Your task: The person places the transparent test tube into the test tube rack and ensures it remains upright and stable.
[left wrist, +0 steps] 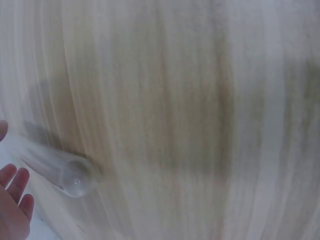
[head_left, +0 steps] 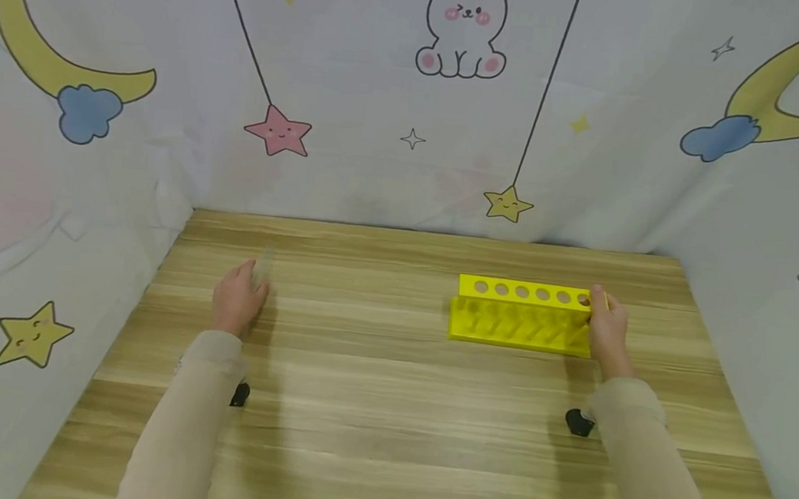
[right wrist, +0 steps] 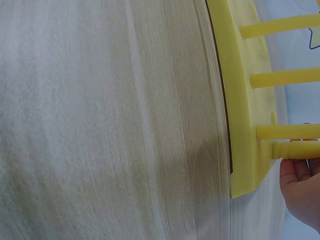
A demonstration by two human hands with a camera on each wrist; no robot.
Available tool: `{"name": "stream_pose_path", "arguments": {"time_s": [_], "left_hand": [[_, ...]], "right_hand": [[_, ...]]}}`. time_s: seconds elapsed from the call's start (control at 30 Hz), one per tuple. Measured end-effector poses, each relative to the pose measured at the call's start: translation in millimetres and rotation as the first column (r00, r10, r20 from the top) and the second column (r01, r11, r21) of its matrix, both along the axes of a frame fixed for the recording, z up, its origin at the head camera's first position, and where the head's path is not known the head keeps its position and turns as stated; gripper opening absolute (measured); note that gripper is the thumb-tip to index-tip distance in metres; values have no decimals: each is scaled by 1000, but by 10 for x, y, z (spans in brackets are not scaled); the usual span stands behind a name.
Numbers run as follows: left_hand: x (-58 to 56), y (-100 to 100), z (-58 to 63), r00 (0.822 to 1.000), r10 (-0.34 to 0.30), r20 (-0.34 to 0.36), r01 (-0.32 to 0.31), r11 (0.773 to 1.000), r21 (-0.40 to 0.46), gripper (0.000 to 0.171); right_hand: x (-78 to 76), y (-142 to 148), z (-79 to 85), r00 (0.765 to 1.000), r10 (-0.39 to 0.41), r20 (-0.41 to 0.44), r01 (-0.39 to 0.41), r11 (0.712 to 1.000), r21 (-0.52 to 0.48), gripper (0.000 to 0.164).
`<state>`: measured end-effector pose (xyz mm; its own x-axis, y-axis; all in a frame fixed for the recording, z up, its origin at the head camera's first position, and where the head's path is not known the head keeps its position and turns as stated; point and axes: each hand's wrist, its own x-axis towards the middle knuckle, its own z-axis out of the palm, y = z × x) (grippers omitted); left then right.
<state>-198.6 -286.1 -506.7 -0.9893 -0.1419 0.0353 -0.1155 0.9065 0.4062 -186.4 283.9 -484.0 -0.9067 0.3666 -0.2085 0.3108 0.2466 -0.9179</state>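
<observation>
A clear test tube (left wrist: pixel 57 170) lies on the wooden table in the left wrist view, its rounded end towards the camera. My left hand (head_left: pixel 240 299) is beside it, with the fingers (left wrist: pixel 19 182) relaxed and apart from the tube's visible part. In the head view the tube (head_left: pixel 264 261) shows only faintly beyond that hand. On the right, a yellow test tube rack (head_left: pixel 520 335) stands upright, with a row of round holes on top and pegs along its front. My right hand (head_left: pixel 609 331) grips the rack's right end, by a post (right wrist: pixel 297 149).
The wood-grain table (head_left: pixel 383 438) spreads between both arms. White cloth (head_left: pixel 377 176) printed with stars, moons and a rabbit hangs behind the table and along its left and right sides. A black wrist piece (head_left: pixel 579 422) shows beside the right sleeve.
</observation>
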Motion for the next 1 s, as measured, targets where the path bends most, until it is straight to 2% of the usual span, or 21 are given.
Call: {"name": "stream_pose_path", "arguments": {"time_s": [0.17,0.37,0.67,1.0], "left_hand": [[-7,-36,-15,998,9,58,-10,1000,14,52],[-32,-84,-50,996,25,88,-26,1000,10,53],[-29,-69,-35,987,37,159,-42,999,31,57],[-37,-41,-31,984,34,176,-38,999,19,57]], "right_hand": [[-5,-6,-8,1000,1,3,-1,1000,6,41],[-4,-16,-30,1000,-9,-12,9,1000,3,39],[-12,-17,-23,1000,-13,-15,13,1000,22,54],[-14,-11,-11,1000,-2,0,2,999,32,61]]}}
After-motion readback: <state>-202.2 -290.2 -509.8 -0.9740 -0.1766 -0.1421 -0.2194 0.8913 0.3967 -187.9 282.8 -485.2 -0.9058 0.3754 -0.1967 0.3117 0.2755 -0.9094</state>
